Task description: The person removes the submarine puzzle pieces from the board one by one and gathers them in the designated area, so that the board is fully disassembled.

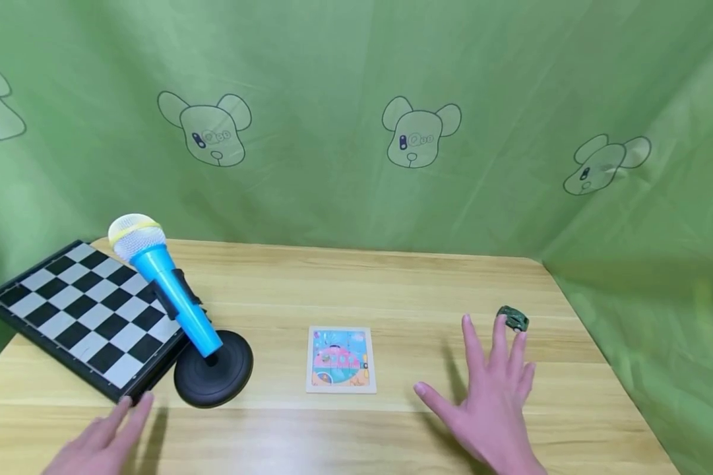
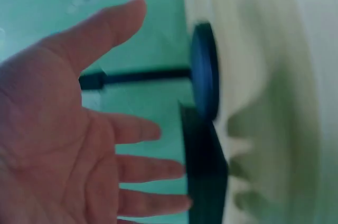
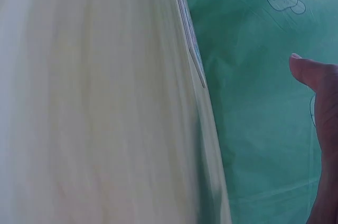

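My left hand (image 1: 103, 439) hovers over the table's near left, fingers extended, just in front of the checkered board (image 1: 89, 307). Beside that board stands a blue toy microphone (image 1: 175, 297) tilted on a black round base (image 1: 214, 379). In the left wrist view the left hand (image 2: 68, 129) has its palm and spread fingers showing, with the dark base (image 2: 205, 71) beyond. My right hand (image 1: 493, 396) is spread above the table, its fingertips near a small dark green toy car (image 1: 513, 318). Only the thumb side of the right hand (image 3: 322, 108) appears in the right wrist view.
A square picture puzzle (image 1: 341, 359) in a pale frame lies mid-table between the hands. The wooden table (image 1: 332, 284) ends at a green curtain (image 1: 326, 191) printed with bear heads, which also runs along the right side.
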`<state>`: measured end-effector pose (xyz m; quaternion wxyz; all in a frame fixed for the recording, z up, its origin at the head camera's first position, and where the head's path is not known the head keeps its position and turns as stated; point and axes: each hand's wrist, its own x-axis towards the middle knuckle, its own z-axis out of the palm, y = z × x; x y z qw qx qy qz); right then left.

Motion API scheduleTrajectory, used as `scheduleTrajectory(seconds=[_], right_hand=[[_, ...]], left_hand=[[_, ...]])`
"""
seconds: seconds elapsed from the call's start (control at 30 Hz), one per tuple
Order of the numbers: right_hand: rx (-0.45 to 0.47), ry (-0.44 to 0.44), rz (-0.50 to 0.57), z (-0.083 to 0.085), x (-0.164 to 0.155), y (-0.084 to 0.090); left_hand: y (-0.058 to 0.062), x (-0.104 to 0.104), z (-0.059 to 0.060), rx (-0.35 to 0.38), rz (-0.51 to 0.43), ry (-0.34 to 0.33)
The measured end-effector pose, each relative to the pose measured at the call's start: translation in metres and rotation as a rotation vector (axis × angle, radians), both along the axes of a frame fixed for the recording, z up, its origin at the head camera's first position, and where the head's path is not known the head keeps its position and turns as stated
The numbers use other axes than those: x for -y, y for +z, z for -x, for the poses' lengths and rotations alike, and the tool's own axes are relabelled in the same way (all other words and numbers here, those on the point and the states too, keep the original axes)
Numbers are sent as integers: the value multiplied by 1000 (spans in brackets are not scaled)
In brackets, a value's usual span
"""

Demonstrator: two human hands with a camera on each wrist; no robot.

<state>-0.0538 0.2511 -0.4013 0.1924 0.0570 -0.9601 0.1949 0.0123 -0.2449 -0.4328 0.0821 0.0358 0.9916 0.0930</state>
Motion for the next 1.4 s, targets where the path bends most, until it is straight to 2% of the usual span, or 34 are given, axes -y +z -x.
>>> scheduleTrajectory(seconds=[0.1, 0.2, 0.27, 0.33, 0.47, 0.5, 0.57, 0.73, 0.93, 1.03, 1.2, 1.4], right_hand=[[34, 59, 79, -2, 6, -4], [69, 133, 188, -2, 12, -7], [91, 172, 253, -1, 17, -9], [109, 214, 313, 0, 22, -10], [118, 306, 385, 6, 34, -12], [116, 330, 399, 8, 38, -13], [106, 372, 431, 11, 45, -14], [69, 463, 518, 23, 64, -17], [67, 512, 606, 41, 80, -21], [114, 499, 654, 51, 85, -24], [201, 473, 677, 64, 94, -28], [312, 452, 692, 75, 100, -28]], left_hand=[[0, -20, -4, -115, -152, -134], [8, -52, -2, -196, -308, -278], [18, -72, 6, -166, -388, -342], [29, -90, 17, -70, -498, -370], [44, -119, 39, 84, -699, -300], [44, -125, 43, 96, -731, -280], [42, -134, 53, 60, -761, -249], [29, -149, 78, -54, -759, -201], [18, -163, 104, -81, -794, -181], [13, -168, 112, -70, -796, -163], [7, -173, 115, -64, -803, -126], [-1, -177, 117, -66, -808, -167]])
